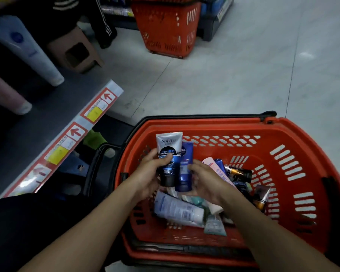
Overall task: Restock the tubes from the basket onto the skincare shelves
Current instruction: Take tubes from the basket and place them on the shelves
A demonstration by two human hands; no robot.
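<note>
Over the red basket (294, 134) on the floor, my left hand (149, 173) grips a silver, blue and black tube (168, 152) with its cap pointing down. Right beside it, my right hand (204, 181) holds a dark blue tube (185, 169). The two tubes touch side by side. Several more tubes lie in the basket: a white and blue one (177, 209), a pink one (216, 167), a black and gold one (238, 172). The skincare shelf (47, 114) is on my left, with a white tube (28, 50) and a pink tube (6, 95) on it.
The shelf's front edge carries a strip of red and yellow price labels (94, 112). A second red basket (167, 26) stands farther down the aisle. A brown stool (77, 52) and a person's legs in dark trousers (104, 22) are beside the shelf. Grey floor tiles lie to the right.
</note>
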